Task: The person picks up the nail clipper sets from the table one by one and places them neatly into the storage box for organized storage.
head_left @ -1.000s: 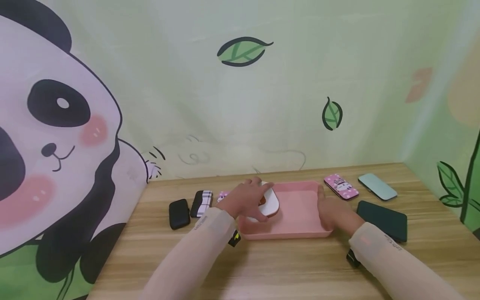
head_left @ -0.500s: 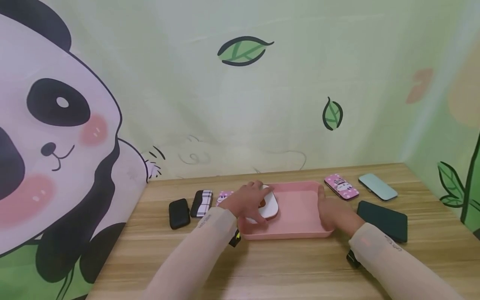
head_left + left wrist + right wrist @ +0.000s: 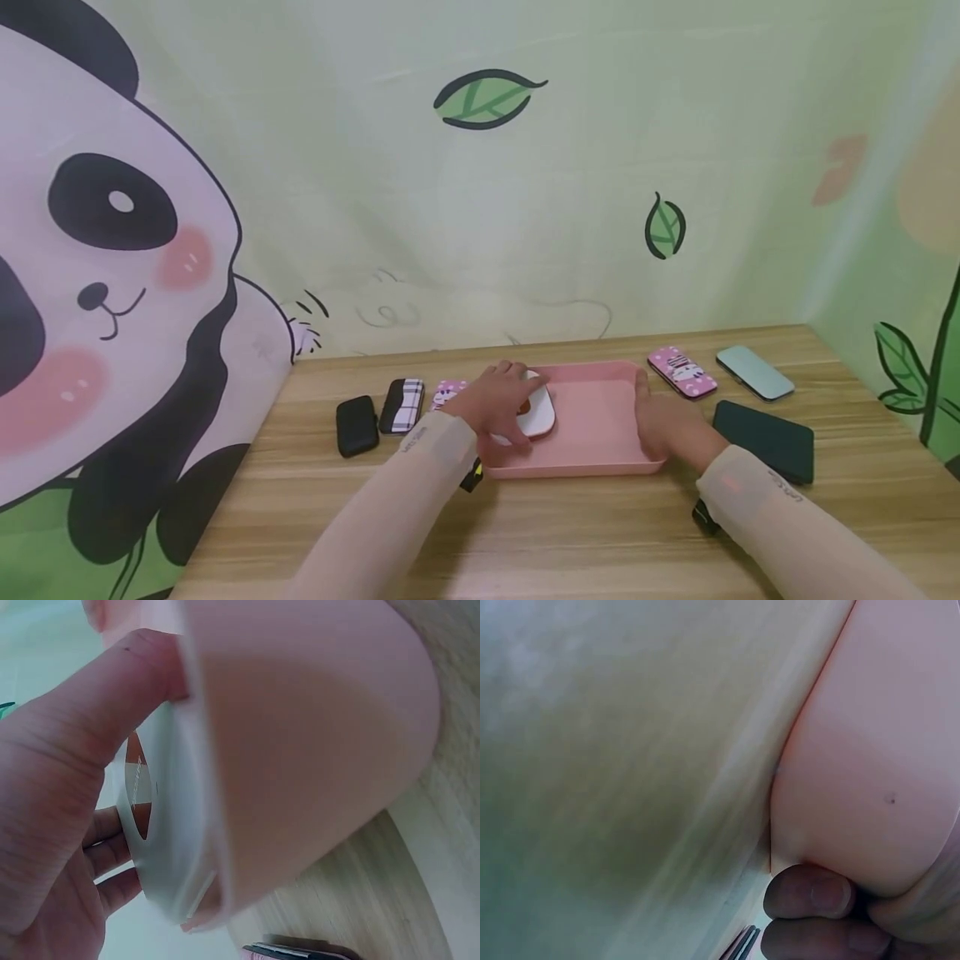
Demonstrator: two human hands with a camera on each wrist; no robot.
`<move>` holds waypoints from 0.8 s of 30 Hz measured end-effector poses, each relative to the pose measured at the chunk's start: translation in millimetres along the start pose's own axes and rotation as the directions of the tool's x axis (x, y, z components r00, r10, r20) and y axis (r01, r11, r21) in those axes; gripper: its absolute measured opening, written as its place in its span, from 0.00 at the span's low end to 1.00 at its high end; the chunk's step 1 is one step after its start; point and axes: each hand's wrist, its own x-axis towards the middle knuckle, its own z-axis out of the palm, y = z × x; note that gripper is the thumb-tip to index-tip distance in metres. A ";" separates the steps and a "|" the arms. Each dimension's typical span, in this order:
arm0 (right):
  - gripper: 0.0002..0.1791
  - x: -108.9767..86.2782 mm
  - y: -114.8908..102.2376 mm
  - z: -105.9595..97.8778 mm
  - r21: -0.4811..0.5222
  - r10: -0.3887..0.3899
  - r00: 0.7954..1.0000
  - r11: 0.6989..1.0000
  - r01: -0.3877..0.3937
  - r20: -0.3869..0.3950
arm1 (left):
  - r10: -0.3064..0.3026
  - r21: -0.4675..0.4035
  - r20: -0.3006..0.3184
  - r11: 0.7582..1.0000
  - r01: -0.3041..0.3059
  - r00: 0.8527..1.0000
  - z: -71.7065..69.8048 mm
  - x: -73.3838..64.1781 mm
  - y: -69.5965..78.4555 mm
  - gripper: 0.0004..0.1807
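In the head view my left hand [image 3: 495,404] spans a white rounded-square case [image 3: 542,408] with a brown mark on top, at the left end of a shallow pink tray [image 3: 592,417]. The left wrist view has the thumb at the tray's rim [image 3: 206,787] and the other fingers at the far edge of the white case [image 3: 169,817]. My right hand [image 3: 667,425] holds the tray's right end, index finger along the rim. In the right wrist view, curled fingers [image 3: 810,892] lie against the tray's outer wall [image 3: 870,750].
Left of the tray lie a black case [image 3: 357,426], a black-and-white plaid case [image 3: 402,406] and a partly hidden pink patterned case [image 3: 448,392]. On the right are a pink cartoon case [image 3: 682,372], a pale blue case [image 3: 755,372] and a dark green case [image 3: 765,440].
The white case and my left hand have shifted slightly down and left within the tray. My right hand and the tray stay where they were.
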 end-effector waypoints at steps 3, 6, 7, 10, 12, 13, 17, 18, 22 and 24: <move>0.51 2.7 2.1 2.0 -0.003 0.002 1.000 1.000 -0.002 0.000 | -0.012 -0.001 0.014 1.000 0.012 1.000 2.1 2.1 0.2 0.57; 0.50 4.2 3.4 3.0 0.002 0.008 1.000 1.000 -0.008 -0.004 | -0.021 0.005 0.024 1.000 0.021 0.999 2.7 4.0 0.6 0.57; 0.50 4.4 3.7 3.2 0.005 0.009 1.000 1.000 -0.009 -0.006 | -0.025 0.003 0.029 1.000 0.025 0.999 2.4 4.3 0.9 0.58; 0.50 3.7 3.9 3.4 0.018 0.012 1.000 1.000 -0.012 -0.006 | -0.024 0.007 0.042 1.000 0.024 0.999 1.1 5.3 1.0 0.58; 0.50 3.3 3.7 3.5 0.029 0.013 1.000 1.000 -0.013 -0.002 | -0.023 -0.003 0.053 1.000 0.023 0.998 0.6 5.3 0.5 0.59; 0.50 3.0 3.6 3.6 0.034 0.013 1.000 0.999 -0.013 0.000 | -0.026 -0.013 0.060 1.000 0.027 0.998 0.6 5.3 0.3 0.59; 0.50 2.6 3.8 3.9 0.047 0.008 1.000 0.999 -0.008 0.001 | -0.051 -0.081 0.084 0.995 0.058 0.995 2.6 5.6 -0.9 0.60; 0.50 2.8 3.8 3.9 0.045 0.004 1.000 0.999 -0.004 -0.001 | -0.060 -0.098 0.088 0.993 0.068 0.994 3.2 5.5 -1.1 0.60; 0.51 3.4 3.9 4.1 0.036 -0.003 1.000 0.999 0.003 -0.007 | -0.072 -0.131 0.092 0.988 0.084 0.993 4.6 4.1 -1.0 0.59; 0.51 3.0 3.7 3.3 0.032 -0.005 1.000 0.999 0.005 -0.007 | -0.075 -0.137 0.088 0.987 0.087 0.993 4.9 2.8 -0.5 0.59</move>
